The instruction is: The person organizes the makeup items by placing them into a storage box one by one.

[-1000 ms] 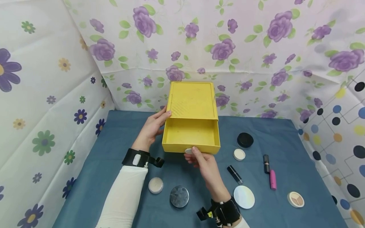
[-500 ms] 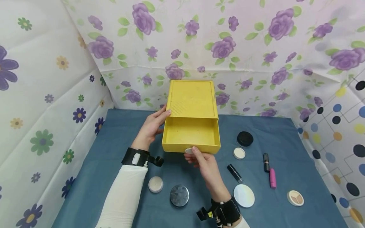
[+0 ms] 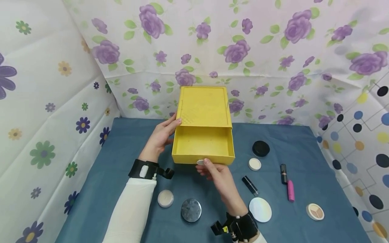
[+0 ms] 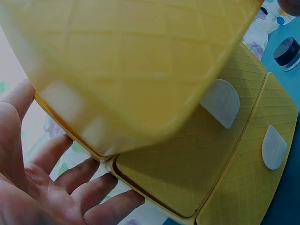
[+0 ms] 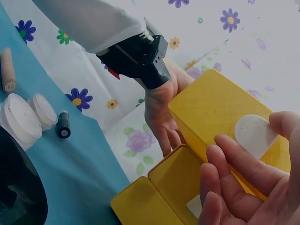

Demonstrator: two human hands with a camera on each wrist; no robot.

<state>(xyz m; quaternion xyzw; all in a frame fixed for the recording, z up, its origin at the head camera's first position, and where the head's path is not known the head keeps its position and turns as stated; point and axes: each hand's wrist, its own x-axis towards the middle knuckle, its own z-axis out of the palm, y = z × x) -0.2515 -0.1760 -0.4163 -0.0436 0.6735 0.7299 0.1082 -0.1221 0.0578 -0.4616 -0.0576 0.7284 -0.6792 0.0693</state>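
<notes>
The yellow box (image 3: 205,106) stands by the middle of the table's (image 3: 94,195) back edge, its top drawer (image 3: 183,159) sticking out toward the front edge. The right hand (image 3: 219,175) pinches the drawer's white tab (image 5: 253,133) between thumb and index finger, so the drawer lies just beyond that grip. The left hand (image 3: 159,136) has its fingers nearly straight against the box's left side, its thumb by the top's front left corner. A black jar (image 3: 260,149) sits right of the box, apart from both hands.
</notes>
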